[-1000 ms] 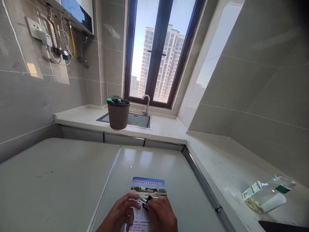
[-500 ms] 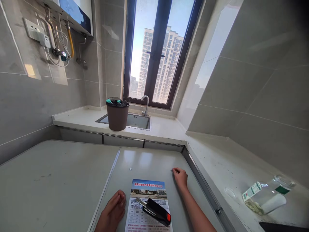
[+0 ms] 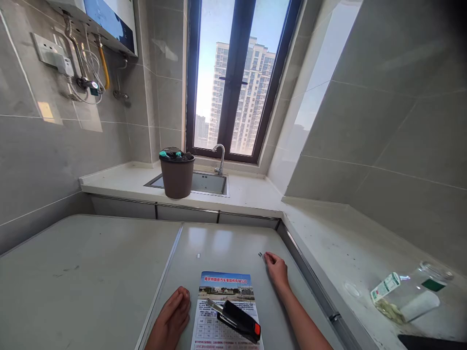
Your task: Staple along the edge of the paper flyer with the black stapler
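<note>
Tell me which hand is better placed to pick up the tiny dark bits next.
Probably the right hand: it's right beside the bits, while the left hand lies across the leaflet.

The stapler [image 3: 239, 319] lies on the leaflet [image 3: 211, 328] on the table [image 3: 226, 248], with the bucket [image 3: 177, 179] behind, left of the faucet [image 3: 219, 170]

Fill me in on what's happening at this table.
A person's right hand is beside small dark bits on the table; whether it grips one is unclear. The left hand, loosely curled, is left of a printed leaflet. A black tool with a red end lies on the leaflet, untouched.
</note>
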`<control>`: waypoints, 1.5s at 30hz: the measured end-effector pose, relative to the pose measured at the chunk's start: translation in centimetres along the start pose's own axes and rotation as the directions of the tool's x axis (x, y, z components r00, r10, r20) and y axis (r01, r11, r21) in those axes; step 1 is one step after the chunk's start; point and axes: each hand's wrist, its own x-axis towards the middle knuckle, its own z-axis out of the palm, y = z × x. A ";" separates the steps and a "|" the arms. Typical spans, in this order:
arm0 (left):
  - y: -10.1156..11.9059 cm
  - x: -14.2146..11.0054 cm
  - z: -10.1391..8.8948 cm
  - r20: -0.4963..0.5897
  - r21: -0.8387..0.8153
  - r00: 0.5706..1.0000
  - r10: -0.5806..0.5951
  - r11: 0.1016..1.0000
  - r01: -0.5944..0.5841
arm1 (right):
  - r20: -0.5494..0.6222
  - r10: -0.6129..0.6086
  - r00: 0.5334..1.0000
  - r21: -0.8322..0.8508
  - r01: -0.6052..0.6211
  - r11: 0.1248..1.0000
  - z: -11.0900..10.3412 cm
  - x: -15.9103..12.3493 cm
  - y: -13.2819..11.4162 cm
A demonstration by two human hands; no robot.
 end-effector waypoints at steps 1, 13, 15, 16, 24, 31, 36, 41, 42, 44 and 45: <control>0.0 -0.1 0.0 0.009 -0.003 1.000 0.001 1.000 -0.001 | 0.020 -0.017 1.000 -0.004 0.017 1.000 -0.3 -0.9 0.1; -1.0 1.6 2.2 0.241 0.351 0.910 0.337 0.844 -0.405 | 0.222 -0.214 0.951 -0.080 0.237 0.968 -3.1 -11.1 1.4; -0.3 2.2 2.9 0.289 0.512 0.866 0.408 0.699 -0.499 | 0.217 -0.198 0.956 -0.089 0.222 0.971 -3.0 -11.0 1.5; 0.3 2.5 3.4 0.324 0.581 0.831 0.452 0.599 -0.552 | 0.213 -0.196 0.957 -0.088 0.218 0.972 -2.9 -10.9 1.5; 4.3 9.2 4.8 0.496 0.823 0.751 0.436 0.040 -0.567 | 0.232 -0.163 0.959 -0.023 0.173 0.985 -3.8 -11.0 0.7; 2.9 9.6 2.6 0.462 0.829 0.733 0.500 0.051 -0.557 | 0.181 -0.192 0.965 0.002 0.195 0.981 -3.5 -11.0 0.8; 2.0 6.6 0.9 0.445 0.798 0.720 0.532 0.129 -0.588 | 0.176 -0.202 0.964 -0.009 0.207 0.978 -3.5 -10.9 0.7; 1.8 3.8 1.8 0.393 0.786 0.748 0.535 0.226 -0.575 | 0.196 -0.202 0.960 -0.056 0.217 0.975 -3.5 -11.0 0.4; 1.7 3.4 2.3 0.383 0.768 0.749 0.541 0.265 -0.583 | 0.196 -0.208 0.958 -0.061 0.224 0.973 -3.5 -11.0 0.3; 1.4 2.7 3.2 0.406 0.729 0.756 0.514 0.316 -0.607 | 0.193 -0.228 0.954 -0.045 0.241 0.970 -3.6 -11.1 0.1; 1.1 2.5 3.5 0.422 0.717 0.763 0.490 0.335 -0.611 | 0.183 -0.245 0.952 -0.024 0.253 0.967 -3.7 -11.3 -0.1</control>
